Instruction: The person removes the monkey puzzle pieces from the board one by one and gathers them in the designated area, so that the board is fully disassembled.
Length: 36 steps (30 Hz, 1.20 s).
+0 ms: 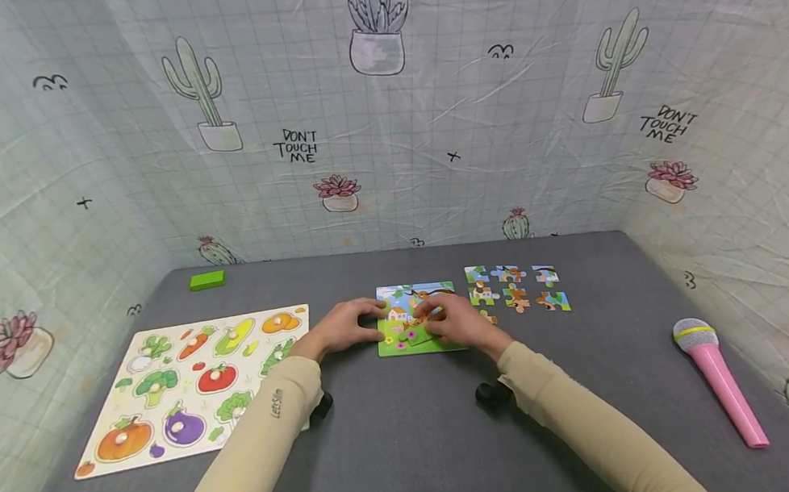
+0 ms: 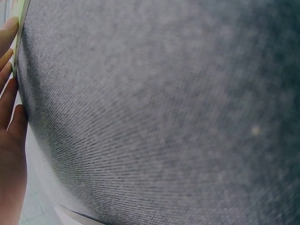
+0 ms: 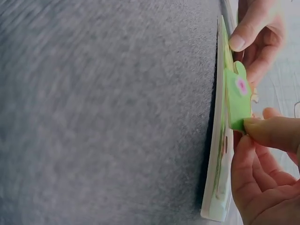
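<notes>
A jigsaw board (image 1: 388,347) with a house, grass and flowers lies flat at the middle of the table. My left hand (image 1: 344,326) holds its left side, thumb at the lower part and fingers higher up. In the left wrist view only part of that hand (image 2: 11,159) shows, along the board's edge. Over the lower part of the board, my right hand (image 1: 463,322) pinches a green jigsaw piece (image 3: 238,101) with a pink flower between thumb and fingertip. The piece is tilted over the board; whether it touches the pieces beneath is hard to tell.
Several loose jigsaw pieces (image 1: 516,297) lie right of the board. A vegetable peg puzzle (image 1: 115,391) lies on the left, partly behind my left sleeve. A green block (image 1: 207,280) is at the back left. A pink toy microphone (image 1: 725,387) lies at the right.
</notes>
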### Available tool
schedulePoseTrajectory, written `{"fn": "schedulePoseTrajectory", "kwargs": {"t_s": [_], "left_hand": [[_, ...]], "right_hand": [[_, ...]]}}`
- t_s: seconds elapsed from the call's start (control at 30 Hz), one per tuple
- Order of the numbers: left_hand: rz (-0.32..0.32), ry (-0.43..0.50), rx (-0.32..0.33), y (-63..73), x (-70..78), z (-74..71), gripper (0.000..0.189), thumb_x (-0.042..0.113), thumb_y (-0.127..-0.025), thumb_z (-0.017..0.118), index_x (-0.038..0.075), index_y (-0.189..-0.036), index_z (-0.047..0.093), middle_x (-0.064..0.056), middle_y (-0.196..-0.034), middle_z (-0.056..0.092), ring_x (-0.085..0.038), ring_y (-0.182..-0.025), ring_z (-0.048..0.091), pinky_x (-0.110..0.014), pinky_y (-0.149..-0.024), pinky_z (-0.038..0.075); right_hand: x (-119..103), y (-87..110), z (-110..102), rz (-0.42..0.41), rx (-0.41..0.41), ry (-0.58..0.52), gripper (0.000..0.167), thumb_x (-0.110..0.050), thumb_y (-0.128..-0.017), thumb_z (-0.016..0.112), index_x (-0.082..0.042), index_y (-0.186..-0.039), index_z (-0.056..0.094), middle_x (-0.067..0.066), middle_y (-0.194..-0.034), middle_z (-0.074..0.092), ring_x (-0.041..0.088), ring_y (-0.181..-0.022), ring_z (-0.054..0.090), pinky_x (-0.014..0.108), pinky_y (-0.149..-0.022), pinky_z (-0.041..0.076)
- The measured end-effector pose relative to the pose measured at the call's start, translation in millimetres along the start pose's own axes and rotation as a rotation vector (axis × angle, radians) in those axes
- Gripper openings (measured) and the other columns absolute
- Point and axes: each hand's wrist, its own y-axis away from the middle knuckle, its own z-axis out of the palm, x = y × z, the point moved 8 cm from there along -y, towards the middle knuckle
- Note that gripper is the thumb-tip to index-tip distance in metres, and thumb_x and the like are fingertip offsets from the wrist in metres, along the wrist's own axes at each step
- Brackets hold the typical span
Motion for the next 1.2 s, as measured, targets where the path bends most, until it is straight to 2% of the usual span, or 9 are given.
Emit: {"fn": "schedulePoseTrajectory", "kwargs": {"t_s": [0.1, 0.3, 0.37, 0.5, 0.67, 0.8, 1.03, 1.13, 1.2], "left_hand": [[-0.003, -0.005, -0.001, -0.1, -0.5, 0.2, 0.041, 0.025, -0.089, 0.073, 0.007, -0.125, 0.066, -0.008, -0.145, 0.05, -0.03, -0.137, 0.04, -0.048, -0.113, 0.033], [-0.013, -0.011, -0.01, -0.7, -1.5, 0.8, 0.041, 0.025, -0.089, 0.073, 0.007, -0.125, 0.067, -0.007, -0.145, 0.05, -0.03, -0.138, 0.04, -0.047, -0.113, 0.033], [-0.013, -0.012, -0.013, -0.7, -1.5, 0.8, 0.041, 0.026, -0.089, 0.073, 0.007, -0.125, 0.066, -0.008, -0.145, 0.05, -0.03, -0.138, 0.04, -0.047, -0.113, 0.033], [-0.007, -0.014, -0.013, -0.6, -0.8, 0.2, 0.041, 0.025, -0.089, 0.073, 0.007, -0.125, 0.066, -0.008, -0.145, 0.05, -0.03, -0.138, 0.04, -0.047, -0.113, 0.033], [0.004, -0.015, -0.007, -1.3, -0.7, -0.7, 0.041, 0.024, -0.089, 0.073, 0.006, -0.125, 0.066, -0.009, -0.145, 0.05, -0.031, -0.137, 0.041, -0.047, -0.113, 0.034], [0.011, -0.019, -0.01, -1.7, -0.7, -0.7, 0.041, 0.024, -0.089, 0.073, 0.006, -0.125, 0.066, -0.009, -0.145, 0.05, -0.031, -0.137, 0.041, -0.048, -0.113, 0.033], [0.028, -0.034, -0.012, -1.7, 0.1, -1.2, 0.041, 0.024, -0.089, 0.073, 0.006, -0.125, 0.067, -0.01, -0.145, 0.05, -0.031, -0.137, 0.041, -0.048, -0.113, 0.033], [0.026, -0.039, -0.012, -1.5, 0.0, -1.0, 0.041, 0.024, -0.089, 0.073, 0.006, -0.125, 0.067, -0.009, -0.145, 0.05, -0.031, -0.137, 0.041, -0.048, -0.113, 0.032], [0.022, -0.039, -0.012, -1.2, 0.0, -0.8, 0.041, 0.025, -0.089, 0.073, 0.006, -0.125, 0.067, -0.009, -0.145, 0.05, -0.031, -0.137, 0.04, -0.048, -0.113, 0.032]], "right_hand": [[1.4, 0.4, 0.3, -0.009, -0.001, -0.003, 0.022, -0.001, -0.096, 0.057, -0.004, -0.115, 0.069, 0.014, -0.12, 0.059, 0.031, -0.106, 0.064, 0.032, -0.061, 0.053], [-4.4, 0.6, 0.8, -0.12, -0.008, 0.109, 0.028, -0.006, -0.095, 0.061, -0.001, -0.122, 0.067, 0.014, -0.116, 0.061, 0.031, -0.109, 0.06, 0.041, -0.086, 0.053], [-5.8, 0.4, 0.6, -0.126, -0.004, 0.133, 0.03, -0.009, -0.093, 0.065, -0.002, -0.122, 0.068, 0.013, -0.115, 0.062, 0.029, -0.104, 0.059, 0.042, -0.089, 0.052], [-5.3, 0.2, 0.2, -0.094, -0.002, 0.114, 0.025, -0.008, -0.092, 0.068, -0.006, -0.116, 0.071, 0.011, -0.115, 0.061, 0.022, -0.088, 0.06, 0.037, -0.075, 0.052], [-6.9, 0.5, -1.1, -0.11, 0.002, 0.11, 0.023, -0.005, -0.092, 0.066, -0.005, -0.115, 0.071, 0.012, -0.112, 0.061, 0.017, -0.069, 0.051, 0.032, -0.061, 0.044], [-7.5, 1.6, -1.8, -0.113, 0.005, 0.118, 0.029, -0.006, -0.093, 0.065, -0.003, -0.122, 0.068, 0.014, -0.113, 0.061, 0.017, -0.073, 0.049, 0.031, -0.063, 0.041], [2.6, 6.1, -6.6, 0.005, 0.031, -0.037, 0.025, -0.006, -0.095, 0.062, -0.008, -0.119, 0.069, 0.011, -0.123, 0.059, 0.023, -0.085, 0.061, 0.032, -0.064, 0.048], [8.5, 10.5, -11.2, 0.041, 0.052, -0.073, 0.024, -0.008, -0.096, 0.062, -0.009, -0.118, 0.07, 0.01, -0.127, 0.058, 0.025, -0.084, 0.061, 0.032, -0.062, 0.049], [10.5, 14.9, -14.8, 0.037, 0.056, -0.077, 0.026, -0.007, -0.097, 0.061, -0.007, -0.121, 0.069, 0.013, -0.13, 0.057, 0.027, -0.083, 0.059, 0.034, -0.061, 0.049]]}}
